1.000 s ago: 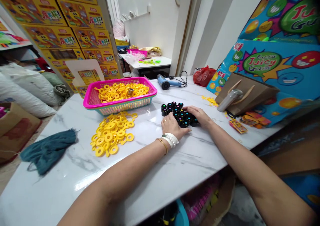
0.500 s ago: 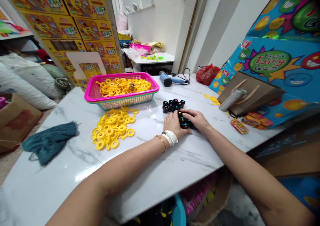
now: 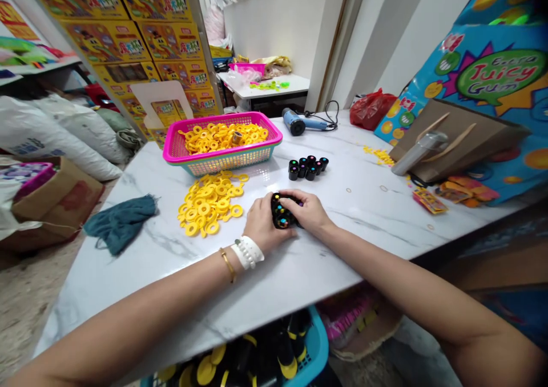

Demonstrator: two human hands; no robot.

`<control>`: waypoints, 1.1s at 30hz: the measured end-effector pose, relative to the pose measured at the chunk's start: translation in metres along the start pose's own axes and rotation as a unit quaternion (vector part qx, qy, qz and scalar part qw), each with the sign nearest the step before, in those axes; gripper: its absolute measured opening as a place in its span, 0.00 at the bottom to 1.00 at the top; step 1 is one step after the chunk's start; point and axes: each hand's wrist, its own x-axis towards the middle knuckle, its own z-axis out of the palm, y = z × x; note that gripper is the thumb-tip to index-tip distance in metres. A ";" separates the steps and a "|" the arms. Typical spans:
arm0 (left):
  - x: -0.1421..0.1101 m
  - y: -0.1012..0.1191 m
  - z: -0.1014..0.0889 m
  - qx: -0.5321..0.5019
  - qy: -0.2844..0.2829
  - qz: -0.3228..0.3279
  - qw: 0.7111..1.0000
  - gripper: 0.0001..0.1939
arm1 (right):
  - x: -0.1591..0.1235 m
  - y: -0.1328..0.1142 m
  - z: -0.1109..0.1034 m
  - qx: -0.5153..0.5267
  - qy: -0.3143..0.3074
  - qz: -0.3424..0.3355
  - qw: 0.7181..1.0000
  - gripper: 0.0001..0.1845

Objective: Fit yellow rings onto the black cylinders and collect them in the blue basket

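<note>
The left hand (image 3: 268, 224) and right hand (image 3: 306, 211) close from either side around a small bunch of dot-topped black caps (image 3: 281, 214) on the marble bench (image 3: 342, 233) (fingers hide most, so the count is unclear), a second cluster of caps (image 3: 307, 168) lying just beyond, nearer the right hand.

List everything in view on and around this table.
table: one, white marble, centre of view
basket: one, pink and teal, far side of table
rings: many, yellow, in the basket and piled in front of it
black caps: about nine, black with coloured dots, right of basket
near black caps: count hidden, black with coloured dots, between the hands
hair dryer: one, blue, far edge of table
plastic bag: one, red, far right corner
paper bag: one, brown, right side of table
cloth: one, dark teal, left edge of table
cartons: many, yellow, stacked back left
left hand: one, cupped around near black caps
right hand: one, cupped around near black caps
</note>
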 end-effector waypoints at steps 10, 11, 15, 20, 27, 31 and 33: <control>-0.015 -0.019 -0.012 -0.020 0.030 0.016 0.999 0.59 | -0.014 -0.013 0.014 -0.021 -0.026 -0.059 0.998 0.22; -0.015 -0.019 -0.010 -0.033 0.037 0.022 0.999 0.60 | -0.014 -0.011 0.010 -0.009 -0.033 -0.059 0.998 0.23; -0.015 -0.021 -0.007 -0.080 0.060 0.027 0.995 0.60 | -0.016 -0.006 -0.002 -0.028 -0.057 -0.068 0.996 0.24; -0.028 -0.023 -0.013 -0.109 0.044 0.008 0.993 0.42 | -0.019 -0.004 -0.003 -0.091 -0.072 -0.084 0.990 0.27; -0.040 -0.032 -0.041 -0.098 0.128 0.041 0.986 0.25 | -0.019 -0.009 -0.011 -0.021 -0.010 -0.115 0.993 0.24; -0.028 -0.053 -0.071 0.128 0.144 0.099 0.976 0.18 | -0.018 -0.012 -0.020 -0.009 0.063 -0.108 0.992 0.20; -0.024 -0.067 -0.080 0.223 0.076 0.109 0.966 0.14 | -0.018 -0.015 -0.022 -0.003 0.104 -0.097 0.990 0.18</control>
